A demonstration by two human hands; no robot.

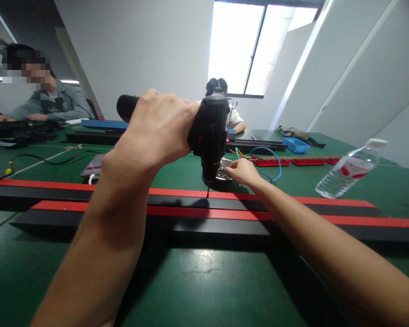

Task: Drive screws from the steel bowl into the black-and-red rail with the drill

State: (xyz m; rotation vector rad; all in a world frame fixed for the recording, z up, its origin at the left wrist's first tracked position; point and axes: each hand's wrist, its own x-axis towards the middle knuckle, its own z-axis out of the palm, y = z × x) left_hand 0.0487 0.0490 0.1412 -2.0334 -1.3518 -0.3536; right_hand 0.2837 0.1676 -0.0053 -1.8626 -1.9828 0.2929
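My left hand point(160, 122) is wrapped round the handle of a black power drill point(213, 125), which points down. The tip of its bit is just above or against the farther of two long black bars with red strips point(177, 201); I cannot tell if they touch. A second such bar point(231, 226) lies nearer to me. Beyond the bars, my right hand point(242, 172) has its fingertips pinched at the rim of a round dish point(224, 173) of small dark screws. Whatever is between those fingertips is too small to make out.
A clear water bottle point(349, 175) leans at the right. Coloured wires point(278, 165), red strips point(306, 161) and a blue basket point(296, 145) lie beyond my right hand. A black cable point(54, 160) crosses the left. A person point(63, 100) sits at the far left, another behind the drill.
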